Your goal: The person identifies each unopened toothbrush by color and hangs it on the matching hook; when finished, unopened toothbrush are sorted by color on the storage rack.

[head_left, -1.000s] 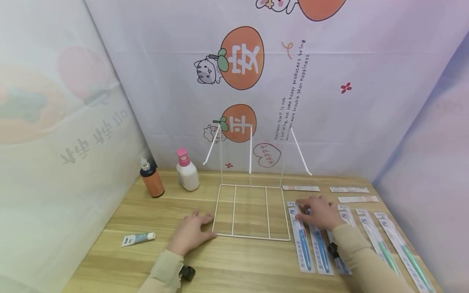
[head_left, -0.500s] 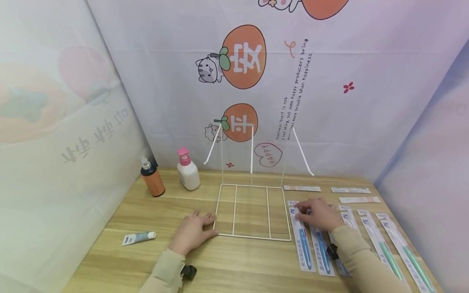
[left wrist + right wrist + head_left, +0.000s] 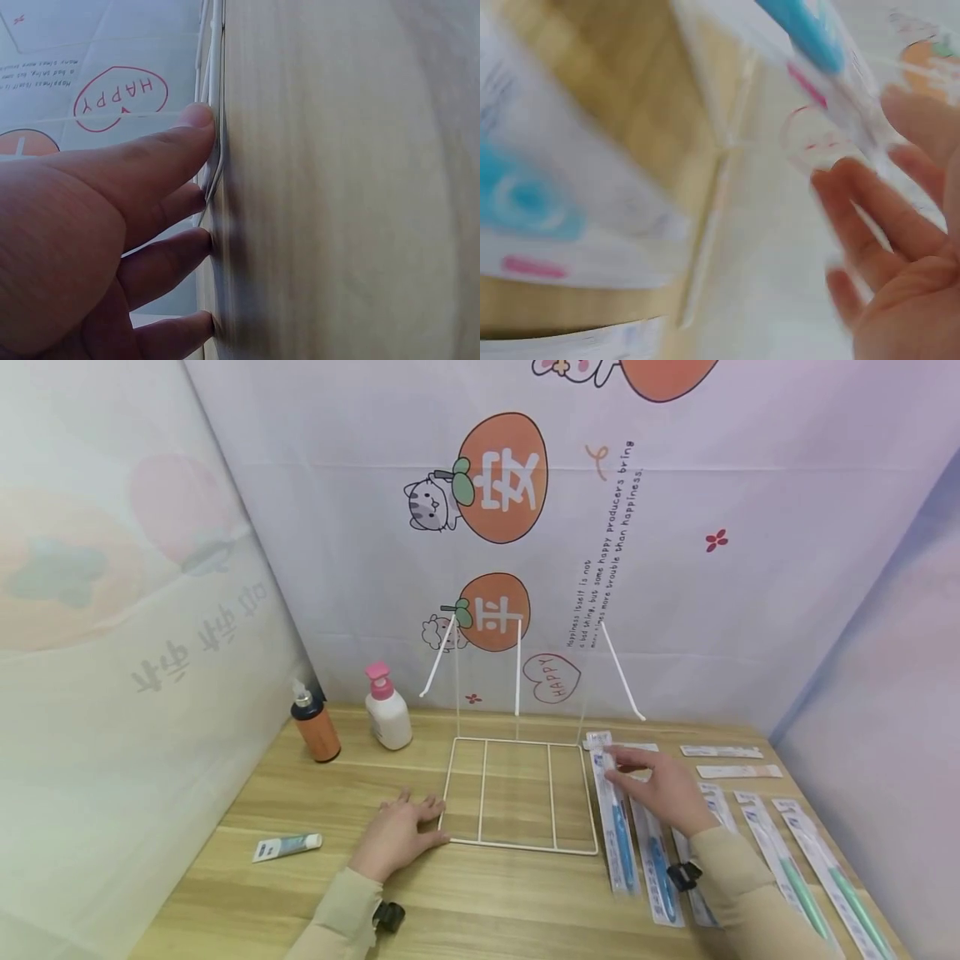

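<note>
My right hand (image 3: pixel 670 785) pinches the top part of a packaged blue toothbrush (image 3: pixel 622 839), between thumb and fingers. The pack's top end is raised off the table. In the right wrist view the toothbrush pack is blurred beside the thumb, the other fingers spread apart. A white wire rack (image 3: pixel 482 793) with three slanting hooks stands on the table to the left of the pack. My left hand (image 3: pixel 397 839) rests at the rack's front left corner. In the left wrist view its thumb touches the wire and the fingertips touch the table, fingers relaxed.
More packaged toothbrushes (image 3: pixel 783 860) lie in a row at the right, with several slim white packets (image 3: pixel 738 772) behind them. A pink-topped pump bottle (image 3: pixel 388 718) and an orange bottle (image 3: pixel 317 731) stand back left. A toothpaste tube (image 3: pixel 287 847) lies at the left.
My right hand has lifted the top end of the leftmost toothbrush pack and shifted it slightly toward the back. The left hand has stayed at the rack's corner.
</note>
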`<state>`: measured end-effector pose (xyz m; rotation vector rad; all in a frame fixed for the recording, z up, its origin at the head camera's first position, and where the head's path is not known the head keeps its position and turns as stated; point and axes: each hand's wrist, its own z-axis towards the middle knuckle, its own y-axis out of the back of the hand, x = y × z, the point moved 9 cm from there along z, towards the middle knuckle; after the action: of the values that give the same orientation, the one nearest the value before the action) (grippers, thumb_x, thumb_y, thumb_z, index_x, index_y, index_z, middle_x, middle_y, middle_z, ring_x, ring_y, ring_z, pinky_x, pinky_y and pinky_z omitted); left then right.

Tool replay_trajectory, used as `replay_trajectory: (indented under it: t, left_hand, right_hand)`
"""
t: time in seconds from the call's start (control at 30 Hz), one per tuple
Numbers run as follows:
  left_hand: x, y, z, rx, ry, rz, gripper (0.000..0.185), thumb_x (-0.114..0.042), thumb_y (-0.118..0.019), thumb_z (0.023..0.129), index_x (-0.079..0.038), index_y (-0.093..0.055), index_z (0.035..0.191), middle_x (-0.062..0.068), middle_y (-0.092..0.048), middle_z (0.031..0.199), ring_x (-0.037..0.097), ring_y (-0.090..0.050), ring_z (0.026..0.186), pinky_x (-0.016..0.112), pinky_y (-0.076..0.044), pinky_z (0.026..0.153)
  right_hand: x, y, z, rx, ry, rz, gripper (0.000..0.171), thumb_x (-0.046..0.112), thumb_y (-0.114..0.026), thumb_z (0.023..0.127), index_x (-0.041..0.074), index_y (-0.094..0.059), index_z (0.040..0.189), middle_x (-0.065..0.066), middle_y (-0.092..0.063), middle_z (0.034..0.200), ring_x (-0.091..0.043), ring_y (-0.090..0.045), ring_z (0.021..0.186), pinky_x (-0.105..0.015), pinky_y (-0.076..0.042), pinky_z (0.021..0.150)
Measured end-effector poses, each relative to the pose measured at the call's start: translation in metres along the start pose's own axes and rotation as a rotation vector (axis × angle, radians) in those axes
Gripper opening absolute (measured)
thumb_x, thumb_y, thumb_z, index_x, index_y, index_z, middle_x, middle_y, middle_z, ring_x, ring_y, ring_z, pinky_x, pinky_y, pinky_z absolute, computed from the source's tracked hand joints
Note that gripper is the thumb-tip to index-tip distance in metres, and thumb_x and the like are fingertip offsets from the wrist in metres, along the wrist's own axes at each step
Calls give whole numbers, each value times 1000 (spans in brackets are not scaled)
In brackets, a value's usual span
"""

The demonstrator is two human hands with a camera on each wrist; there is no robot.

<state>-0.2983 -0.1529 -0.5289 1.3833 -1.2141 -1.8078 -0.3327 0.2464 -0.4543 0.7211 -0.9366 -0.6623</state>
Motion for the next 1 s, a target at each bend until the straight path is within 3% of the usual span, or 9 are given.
replay_trajectory:
  t: [0.1,0.2,0.33,0.4,0.53,0.7,1.0]
  left_hand:
    - [0,1,0,2,0,2,58,-46,-84,93,-14,-75,140,12,-65,149,59,-43,146,81,-34,112]
    - [-1,1,0,4,0,2,58,-47,-84,93,-14,-74,140,12,-65,149,59,-42,147,81,-34,112]
    - [0,0,-1,11,8,-3,59,-48,-83,93,-15,-74,141,11,-64,150,58,-41,148,80,-33,113]
    - [0,0,-1,14,10,-7,59,-48,-83,93,-15,-74,141,11,-63,151,58,-40,149,80,-33,114]
    - [-1,0,-1,15,9,-12,59,-47,-83,93,-14,-74,141,11,-63,151,59,-40,148,81,-32,114]
    - [0,1,-1,19,18,-25,58,-47,-83,94,-14,-73,142,11,-63,151,58,-39,149,81,-31,114]
    - [-2,2,-3,0,4,-20,57,-46,-83,94,-14,-74,140,11,-64,149,59,-42,147,81,-33,113]
  right_hand:
    - [31,20,1,-140,87,17,45,20,-89,92,19,-78,136,-4,-83,108,-15,-77,83,-28,-57,64]
    - [70,39,-2,-291,245,39,53,9,-93,84,15,-78,134,-2,-83,104,-17,-78,78,-25,-58,62]
    - [125,58,-7,-439,444,100,38,28,-84,97,9,-79,130,-3,-83,102,-17,-78,75,-22,-59,66]
    - [151,64,-9,-479,511,159,41,38,-76,103,5,-79,127,-7,-83,103,-19,-78,74,-21,-61,67]
    - [195,73,-12,-521,588,273,41,35,-74,105,-1,-79,124,-14,-81,107,-21,-76,72,-20,-61,65]
    - [230,74,-13,-553,645,303,36,30,-77,103,0,-79,124,-13,-81,102,-20,-75,71,-20,-60,62]
    - [239,60,-2,-502,616,328,36,30,-76,104,2,-78,126,-11,-81,105,-20,-74,73,-20,-60,59]
